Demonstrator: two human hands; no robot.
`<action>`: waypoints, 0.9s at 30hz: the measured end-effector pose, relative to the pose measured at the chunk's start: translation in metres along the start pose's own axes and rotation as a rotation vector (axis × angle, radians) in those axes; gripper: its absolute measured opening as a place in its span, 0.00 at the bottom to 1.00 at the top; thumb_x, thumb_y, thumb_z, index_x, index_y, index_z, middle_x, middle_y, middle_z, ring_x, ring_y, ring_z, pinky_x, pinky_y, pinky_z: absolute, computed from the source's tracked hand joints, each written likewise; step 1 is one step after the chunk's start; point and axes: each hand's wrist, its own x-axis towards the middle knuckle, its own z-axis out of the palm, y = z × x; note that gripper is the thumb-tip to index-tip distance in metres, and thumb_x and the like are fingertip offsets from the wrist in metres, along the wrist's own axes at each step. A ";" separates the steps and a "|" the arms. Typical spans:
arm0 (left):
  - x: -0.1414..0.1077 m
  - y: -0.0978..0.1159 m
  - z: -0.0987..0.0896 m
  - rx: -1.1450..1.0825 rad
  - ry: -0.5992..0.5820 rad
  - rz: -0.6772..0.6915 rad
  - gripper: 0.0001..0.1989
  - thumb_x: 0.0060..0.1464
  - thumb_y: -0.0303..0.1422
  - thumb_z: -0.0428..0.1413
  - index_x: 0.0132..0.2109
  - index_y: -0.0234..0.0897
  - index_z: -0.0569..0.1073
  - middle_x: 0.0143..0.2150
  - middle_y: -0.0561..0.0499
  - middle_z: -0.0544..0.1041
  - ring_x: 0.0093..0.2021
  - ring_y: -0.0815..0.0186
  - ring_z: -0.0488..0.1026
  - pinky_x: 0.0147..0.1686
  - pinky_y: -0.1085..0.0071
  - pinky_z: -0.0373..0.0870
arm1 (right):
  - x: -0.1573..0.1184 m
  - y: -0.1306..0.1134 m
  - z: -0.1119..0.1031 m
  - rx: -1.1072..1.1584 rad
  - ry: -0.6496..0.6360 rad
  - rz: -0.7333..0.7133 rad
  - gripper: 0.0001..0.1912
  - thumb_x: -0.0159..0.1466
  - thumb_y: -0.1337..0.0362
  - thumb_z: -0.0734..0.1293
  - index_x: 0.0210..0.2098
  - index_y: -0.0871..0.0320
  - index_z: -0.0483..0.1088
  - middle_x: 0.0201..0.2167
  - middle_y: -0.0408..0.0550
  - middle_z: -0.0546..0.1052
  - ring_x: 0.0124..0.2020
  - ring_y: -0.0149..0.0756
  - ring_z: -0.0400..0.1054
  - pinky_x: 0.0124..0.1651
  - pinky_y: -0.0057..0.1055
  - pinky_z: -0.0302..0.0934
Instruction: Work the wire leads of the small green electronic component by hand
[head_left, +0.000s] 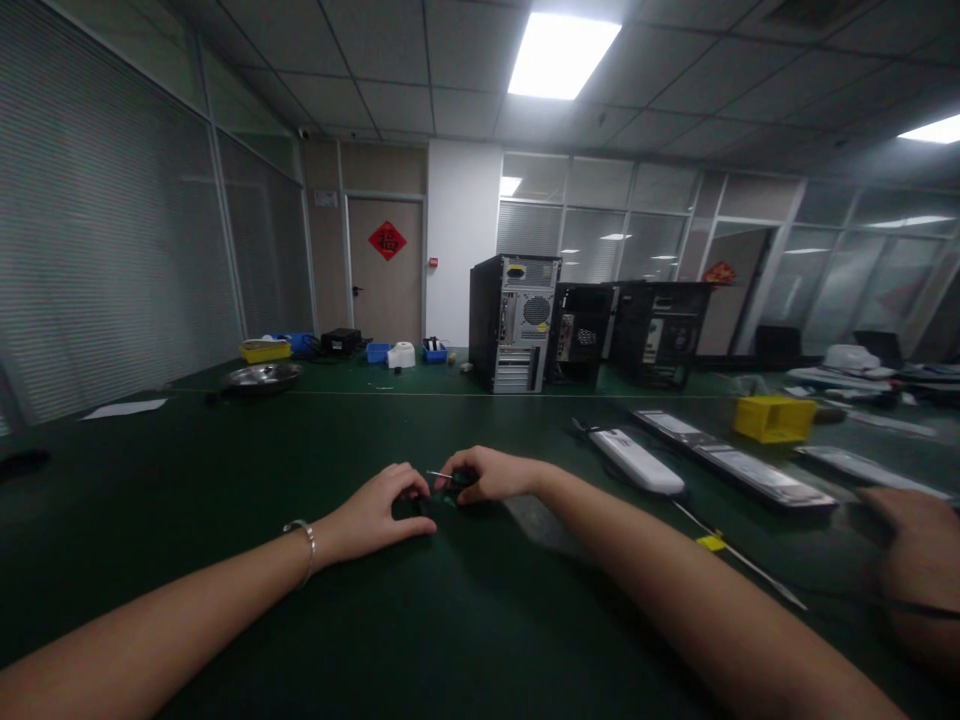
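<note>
My left hand (pixel 381 510), with a silver bracelet (pixel 308 540) at the wrist, rests low over the green table. Its fingers are curved and the thumb stands apart from them; I make out nothing held there. Just to the right, my right hand (pixel 491 474) is closed around what looks like a small screwdriver (pixel 439 474), its thin metal shaft pointing left toward the other hand. Under the right fingers lies a small green piece (pixel 451 496), mostly hidden and too blurred to name.
A white power strip (pixel 637 460), long metal-topped drives (pixel 739 468) and a yellow bin (pixel 774 419) lie to the right. Another person's hand (pixel 911 515) is at the right edge. Computer towers (pixel 517 320) stand at the back; a metal bowl (pixel 262 377) sits back left.
</note>
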 end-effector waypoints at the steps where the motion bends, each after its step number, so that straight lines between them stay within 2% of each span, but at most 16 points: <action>1: 0.000 -0.001 0.000 -0.008 -0.003 0.005 0.20 0.45 0.47 0.58 0.42 0.40 0.71 0.41 0.49 0.69 0.42 0.58 0.67 0.41 0.64 0.66 | -0.001 0.000 -0.001 -0.019 -0.017 -0.002 0.20 0.53 0.70 0.69 0.46 0.57 0.70 0.39 0.43 0.72 0.38 0.31 0.66 0.39 0.24 0.59; 8: 0.006 -0.016 0.002 -0.208 0.017 -0.004 0.20 0.48 0.37 0.58 0.49 0.39 0.69 0.43 0.50 0.71 0.41 0.62 0.68 0.42 0.66 0.67 | 0.003 0.004 0.008 -0.187 0.027 -0.031 0.13 0.56 0.63 0.68 0.41 0.57 0.70 0.41 0.45 0.71 0.40 0.34 0.65 0.42 0.27 0.58; 12: 0.008 -0.020 0.003 -0.405 0.007 -0.050 0.20 0.48 0.32 0.57 0.50 0.37 0.67 0.43 0.49 0.72 0.41 0.64 0.69 0.43 0.66 0.67 | 0.005 0.002 0.016 -0.254 0.069 -0.042 0.14 0.56 0.60 0.68 0.41 0.59 0.69 0.38 0.47 0.71 0.37 0.35 0.65 0.37 0.27 0.59; 16: 0.009 -0.019 0.004 -0.496 0.029 -0.050 0.19 0.49 0.30 0.57 0.50 0.37 0.65 0.43 0.48 0.73 0.42 0.64 0.71 0.45 0.65 0.67 | 0.006 0.007 0.023 -0.179 0.248 -0.029 0.14 0.57 0.61 0.67 0.41 0.60 0.68 0.36 0.46 0.71 0.34 0.32 0.65 0.34 0.26 0.59; 21: 0.009 -0.019 0.005 -0.493 0.026 -0.054 0.19 0.50 0.31 0.56 0.50 0.37 0.63 0.41 0.49 0.75 0.42 0.63 0.72 0.45 0.64 0.67 | 0.009 0.014 0.032 -0.086 0.503 -0.083 0.12 0.57 0.63 0.66 0.40 0.60 0.67 0.35 0.46 0.69 0.36 0.32 0.64 0.37 0.27 0.59; 27: 0.008 -0.019 0.006 -0.448 0.037 -0.033 0.19 0.49 0.31 0.56 0.49 0.37 0.63 0.39 0.50 0.75 0.40 0.64 0.72 0.42 0.65 0.67 | 0.008 0.000 0.040 -0.096 0.537 -0.131 0.12 0.57 0.64 0.66 0.41 0.58 0.66 0.35 0.45 0.68 0.36 0.32 0.63 0.37 0.28 0.58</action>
